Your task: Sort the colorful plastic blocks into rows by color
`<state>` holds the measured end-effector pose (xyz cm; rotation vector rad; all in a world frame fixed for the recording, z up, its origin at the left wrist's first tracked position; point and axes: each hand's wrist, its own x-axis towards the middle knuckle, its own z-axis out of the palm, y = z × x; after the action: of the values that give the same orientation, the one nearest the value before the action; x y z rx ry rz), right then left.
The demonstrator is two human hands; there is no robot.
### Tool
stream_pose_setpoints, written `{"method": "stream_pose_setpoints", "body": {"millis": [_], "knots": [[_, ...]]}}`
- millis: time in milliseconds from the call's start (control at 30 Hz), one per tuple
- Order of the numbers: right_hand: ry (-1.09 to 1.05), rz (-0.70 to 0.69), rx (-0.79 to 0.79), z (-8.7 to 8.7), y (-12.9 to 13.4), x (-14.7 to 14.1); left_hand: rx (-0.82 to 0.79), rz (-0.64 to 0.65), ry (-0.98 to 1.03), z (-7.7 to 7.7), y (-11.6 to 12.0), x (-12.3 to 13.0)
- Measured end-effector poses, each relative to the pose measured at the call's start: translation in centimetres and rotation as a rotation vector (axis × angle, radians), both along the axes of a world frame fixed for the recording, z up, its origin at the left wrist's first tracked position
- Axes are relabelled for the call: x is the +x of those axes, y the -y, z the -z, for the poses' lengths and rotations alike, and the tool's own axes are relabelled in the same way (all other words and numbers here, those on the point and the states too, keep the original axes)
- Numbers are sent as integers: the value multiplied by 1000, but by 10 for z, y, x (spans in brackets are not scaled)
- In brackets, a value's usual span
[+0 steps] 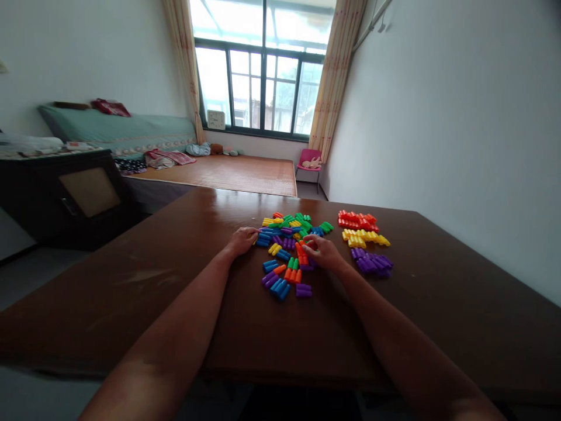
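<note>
A mixed pile of bullet-shaped plastic blocks [286,242] in blue, green, yellow, purple and orange lies on the brown table [175,280]. My left hand [243,241] rests at the pile's left edge beside blue blocks [263,240]. Its fingers are drawn together at the tips; anything between them is too small to make out. On the other side, my right hand [323,252] reaches in with thumb and forefinger apart, close to the orange blocks [301,251]. Whether it touches them is unclear. Nearer to me lie a purple block [304,290] and blue blocks [280,288].
To the right stand three single-colour groups: red blocks [357,221], yellow blocks [364,237] and purple blocks [371,262]. Beyond the table are a bed [245,172], a pink chair [309,159] and a window. A dark cabinet [65,193] stands at left.
</note>
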<state>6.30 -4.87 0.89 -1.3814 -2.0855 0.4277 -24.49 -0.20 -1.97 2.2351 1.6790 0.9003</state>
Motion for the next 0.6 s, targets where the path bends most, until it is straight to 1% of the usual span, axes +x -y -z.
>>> {"method": "stream_pose_setpoints", "body": {"millis": [133, 200, 233, 333, 367, 433, 500, 533, 600], "knots": [[-149, -142, -11, -2, -4, 1, -7, 6, -5, -1, 1, 1], [-182, -163, 7, -5, -7, 7, -5, 6, -17, -2, 2, 1], [-174, -144, 24, -8, -9, 12, -3, 5, -23, -3, 2, 1], [-31, -41, 44, -14, -14, 28, 0, 6, -34, -5, 4, 2], [54, -21, 11, -16, -15, 33, -1, 5, -33, -5, 4, 2], [219, -9, -113, -18, -14, 38, -4, 3, -29, -6, 5, 2], [315, -5, -226, -18, -11, 37, -7, 3, -24, -5, 4, 2], [334, 2, -249, -18, -10, 35, -8, 9, -24, -4, 4, 1], [360, 29, -239, -17, -6, 29, -8, 21, -25, -2, 2, 0]]}}
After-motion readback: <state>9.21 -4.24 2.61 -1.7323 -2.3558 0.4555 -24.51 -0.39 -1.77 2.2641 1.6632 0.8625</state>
